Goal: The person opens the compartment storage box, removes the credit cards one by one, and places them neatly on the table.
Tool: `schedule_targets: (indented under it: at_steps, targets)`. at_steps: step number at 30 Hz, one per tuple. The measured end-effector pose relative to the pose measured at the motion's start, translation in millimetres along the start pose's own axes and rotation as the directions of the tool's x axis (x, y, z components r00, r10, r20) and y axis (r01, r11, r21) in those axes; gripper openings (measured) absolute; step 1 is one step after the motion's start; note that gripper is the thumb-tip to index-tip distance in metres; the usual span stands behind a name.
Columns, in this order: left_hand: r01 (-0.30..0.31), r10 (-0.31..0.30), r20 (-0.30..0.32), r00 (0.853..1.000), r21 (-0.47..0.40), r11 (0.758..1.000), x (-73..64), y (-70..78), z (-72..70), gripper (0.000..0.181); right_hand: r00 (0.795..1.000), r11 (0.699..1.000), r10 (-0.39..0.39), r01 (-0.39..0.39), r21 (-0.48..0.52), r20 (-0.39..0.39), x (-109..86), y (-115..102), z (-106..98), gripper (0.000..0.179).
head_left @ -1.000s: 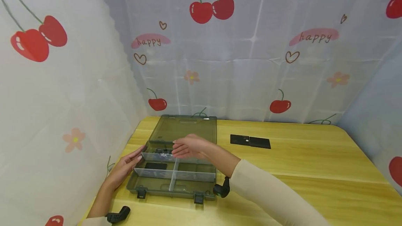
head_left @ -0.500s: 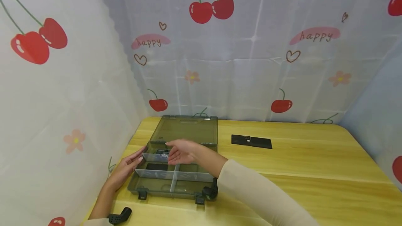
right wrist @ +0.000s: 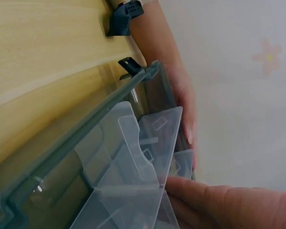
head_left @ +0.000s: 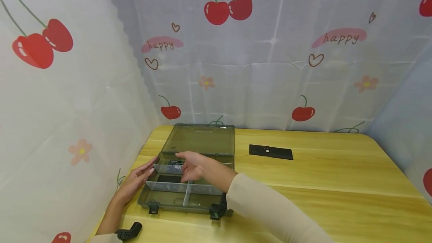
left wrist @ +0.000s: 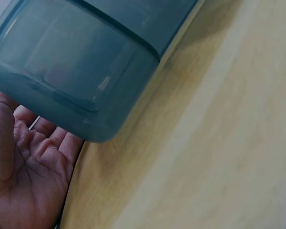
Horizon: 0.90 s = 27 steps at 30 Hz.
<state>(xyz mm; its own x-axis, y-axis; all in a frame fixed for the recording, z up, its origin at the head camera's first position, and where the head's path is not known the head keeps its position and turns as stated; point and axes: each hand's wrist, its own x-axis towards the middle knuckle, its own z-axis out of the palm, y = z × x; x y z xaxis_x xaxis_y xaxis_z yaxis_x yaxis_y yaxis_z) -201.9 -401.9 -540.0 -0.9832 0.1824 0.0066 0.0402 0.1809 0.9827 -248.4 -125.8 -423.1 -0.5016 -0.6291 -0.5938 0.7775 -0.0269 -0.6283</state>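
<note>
A translucent dark divided storage box (head_left: 202, 208) lies on the table with its lid (head_left: 199, 138) folded back. Clear partitions (head_left: 168, 186) split it into rows. One black card (head_left: 168, 179) lies in the middle-left compartment, and a card marked VIP (head_left: 176, 165) sits in the back-left one. My right hand (head_left: 195, 166) reaches over the box, its lower fingers dipping into the middle row at the black card's right edge; whether they touch the card is unclear. Along the box's left wall rests my left hand (head_left: 132, 183), fingers extended against the outside, also seen in the right wrist view.
Two more black cards (head_left: 259, 150) (head_left: 281, 153) lie end to end on the yellow wooden table (head_left: 330, 183), right of the box. A cherry-print curtain (head_left: 256, 85) hangs behind and on the left. Two latches (head_left: 153, 209) stick out at the box's front.
My right hand has moved left and down, from over the back row into the middle row beside the black card. The left hand stays on the box's left side.
</note>
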Motion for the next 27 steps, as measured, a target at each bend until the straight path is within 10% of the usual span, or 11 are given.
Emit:
schedule_targets:
  at_steps: [27]
  targets:
    - [0.011,-0.011,-0.008,1.000,-0.015,1.000,0.9,-3.2,-1.4,0.058,1.000,0.998,-0.007,0.008,0.055,-0.019,11.6,12.0,-0.7,0.088]
